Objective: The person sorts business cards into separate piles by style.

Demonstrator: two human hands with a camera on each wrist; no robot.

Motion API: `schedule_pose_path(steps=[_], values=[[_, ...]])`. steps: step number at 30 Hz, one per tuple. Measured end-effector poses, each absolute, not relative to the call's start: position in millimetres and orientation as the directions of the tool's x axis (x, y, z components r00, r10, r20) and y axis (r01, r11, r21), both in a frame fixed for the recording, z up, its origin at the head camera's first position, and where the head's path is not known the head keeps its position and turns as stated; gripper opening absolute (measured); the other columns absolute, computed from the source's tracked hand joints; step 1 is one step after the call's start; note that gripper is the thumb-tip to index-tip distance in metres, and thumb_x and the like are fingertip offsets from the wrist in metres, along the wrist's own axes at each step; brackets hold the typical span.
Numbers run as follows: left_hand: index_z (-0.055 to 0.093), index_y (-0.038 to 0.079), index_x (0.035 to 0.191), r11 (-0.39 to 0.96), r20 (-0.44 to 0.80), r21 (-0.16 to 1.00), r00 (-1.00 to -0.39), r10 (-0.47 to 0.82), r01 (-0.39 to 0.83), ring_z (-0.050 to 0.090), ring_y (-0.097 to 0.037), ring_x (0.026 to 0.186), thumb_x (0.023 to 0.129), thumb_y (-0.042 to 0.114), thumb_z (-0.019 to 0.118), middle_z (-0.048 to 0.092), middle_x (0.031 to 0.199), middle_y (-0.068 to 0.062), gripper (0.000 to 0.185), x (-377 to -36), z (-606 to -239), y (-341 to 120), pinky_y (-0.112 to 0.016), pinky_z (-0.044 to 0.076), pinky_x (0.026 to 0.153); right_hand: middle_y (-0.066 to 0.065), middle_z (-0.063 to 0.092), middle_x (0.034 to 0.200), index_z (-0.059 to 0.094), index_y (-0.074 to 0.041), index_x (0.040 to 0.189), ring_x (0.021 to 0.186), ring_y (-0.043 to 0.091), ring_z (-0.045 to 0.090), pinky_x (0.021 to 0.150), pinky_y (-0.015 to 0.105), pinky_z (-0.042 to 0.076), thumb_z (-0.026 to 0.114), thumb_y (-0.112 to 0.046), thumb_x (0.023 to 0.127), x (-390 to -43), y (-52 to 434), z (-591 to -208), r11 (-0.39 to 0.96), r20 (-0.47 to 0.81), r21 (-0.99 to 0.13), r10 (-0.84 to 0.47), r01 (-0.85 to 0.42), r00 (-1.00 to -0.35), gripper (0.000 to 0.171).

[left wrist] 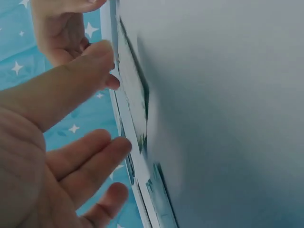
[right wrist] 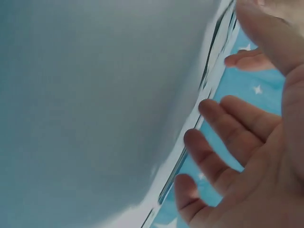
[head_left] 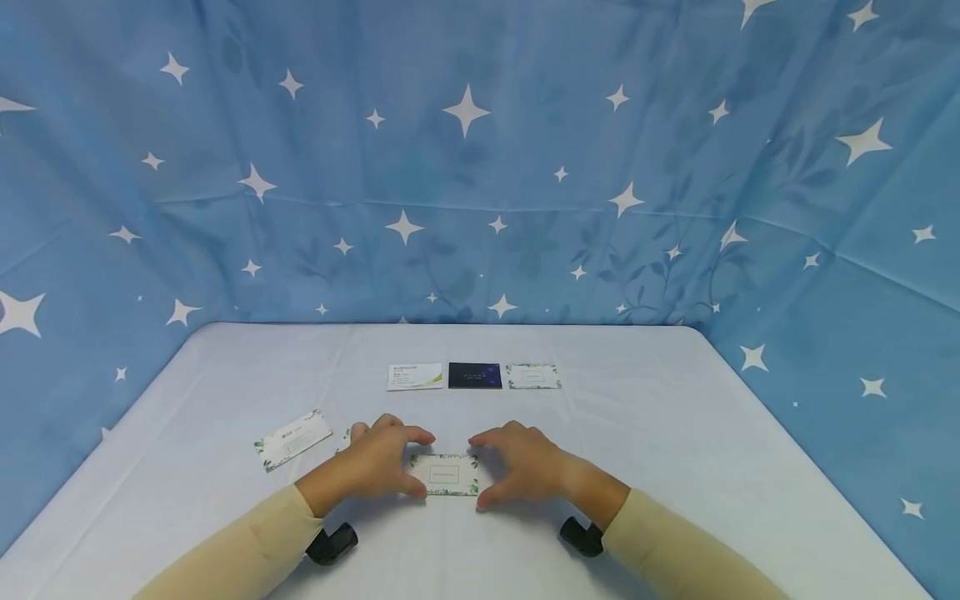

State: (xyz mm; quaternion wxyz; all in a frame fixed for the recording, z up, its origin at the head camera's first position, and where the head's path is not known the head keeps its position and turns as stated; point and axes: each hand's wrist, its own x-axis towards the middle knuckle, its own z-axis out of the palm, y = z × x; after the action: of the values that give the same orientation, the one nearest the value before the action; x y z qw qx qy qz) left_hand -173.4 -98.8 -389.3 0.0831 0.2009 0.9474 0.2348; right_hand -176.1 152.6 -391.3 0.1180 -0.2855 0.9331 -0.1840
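Observation:
A white business card with a green leaf border [head_left: 444, 477] lies flat on the table between both hands. My left hand [head_left: 379, 463] is at its left end, thumb and fingers spread apart. My right hand [head_left: 531, 468] stands just off its right end in a similar wide curve. In the left wrist view, the card [left wrist: 134, 88] lies beyond the thumb, and nothing is pinched. Whether the left fingertips touch the card, I cannot tell. Another leaf-patterned card [head_left: 344, 442] is mostly hidden behind the left hand. The right wrist view shows my right hand [right wrist: 251, 156] with fingers apart.
Farther left, a leaf-bordered card [head_left: 293, 440] lies at a slant. Across the back sit a white card with a yellow-green curve [head_left: 415, 377], a dark blue card [head_left: 475, 376] and a leaf-bordered card [head_left: 533, 377]. A blue star-patterned curtain [head_left: 480, 167] hangs behind the white table [head_left: 675, 433].

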Motion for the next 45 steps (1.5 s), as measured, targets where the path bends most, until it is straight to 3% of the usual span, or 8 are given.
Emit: schedule_pose_path(steps=[8,27,34,40,45], values=[[0.072,0.02,0.12,0.818,-0.053,0.469,-0.915,0.401,0.332,0.045,-0.018,0.098,0.068,0.022,0.093,0.056,0.097,0.005,0.056,-163.6,-394.2,-100.0,-0.048,0.025,0.083,-0.002,0.063,0.132,0.062,-0.013,0.135,0.114,0.02,0.053,0.093,0.044,0.039,0.083,-0.051,0.076,-167.4,139.3,-391.2,0.814,-0.089,-0.269,-0.554,-0.516,-0.828,0.073],[0.071,0.018,0.116,0.777,0.009,0.518,-0.911,0.411,0.356,0.044,-0.018,0.1,0.073,0.018,0.088,0.055,0.099,0.003,0.046,-167.1,-389.1,-90.8,-0.046,0.026,0.082,-0.002,0.068,0.117,0.068,-0.014,0.126,0.104,0.02,0.053,0.094,0.045,0.039,0.081,-0.038,0.083,-168.0,148.3,-387.4,0.825,-0.046,-0.332,-0.498,-0.457,-0.866,0.051],[0.07,0.019,0.118,0.738,0.046,0.533,-0.886,0.462,0.413,0.044,-0.018,0.105,0.078,0.024,0.086,0.059,0.105,0.006,0.044,-194.2,-386.9,-65.1,-0.045,0.026,0.085,0.005,0.063,0.113,0.067,-0.016,0.126,0.102,0.024,0.052,0.088,0.046,0.044,0.08,-0.03,0.084,-180.8,182.6,-378.7,0.817,0.003,-0.432,-0.421,-0.381,-0.907,0.046],[0.064,0.019,0.131,0.705,0.073,0.547,-0.864,0.497,0.452,0.044,-0.021,0.117,0.083,0.031,0.083,0.062,0.121,0.003,0.053,-226.2,-384.7,-39.9,-0.047,0.025,0.09,0.01,0.063,0.116,0.066,-0.011,0.127,0.106,0.029,0.056,0.087,0.046,0.046,0.079,-0.025,0.086,-201.2,216.9,-368.7,0.796,0.095,-0.451,-0.406,-0.403,-0.909,0.046],[0.065,0.02,0.132,0.692,0.103,0.554,-0.863,0.494,0.462,0.043,-0.022,0.119,0.084,0.033,0.083,0.062,0.121,0.001,0.053,-243.6,-386.4,-24.6,-0.05,0.023,0.09,0.014,0.061,0.121,0.064,-0.01,0.13,0.11,0.033,0.056,0.087,0.047,0.047,0.077,-0.024,0.087,-211.7,237.3,-369.5,0.799,0.116,-0.46,-0.379,-0.387,-0.918,0.047]])
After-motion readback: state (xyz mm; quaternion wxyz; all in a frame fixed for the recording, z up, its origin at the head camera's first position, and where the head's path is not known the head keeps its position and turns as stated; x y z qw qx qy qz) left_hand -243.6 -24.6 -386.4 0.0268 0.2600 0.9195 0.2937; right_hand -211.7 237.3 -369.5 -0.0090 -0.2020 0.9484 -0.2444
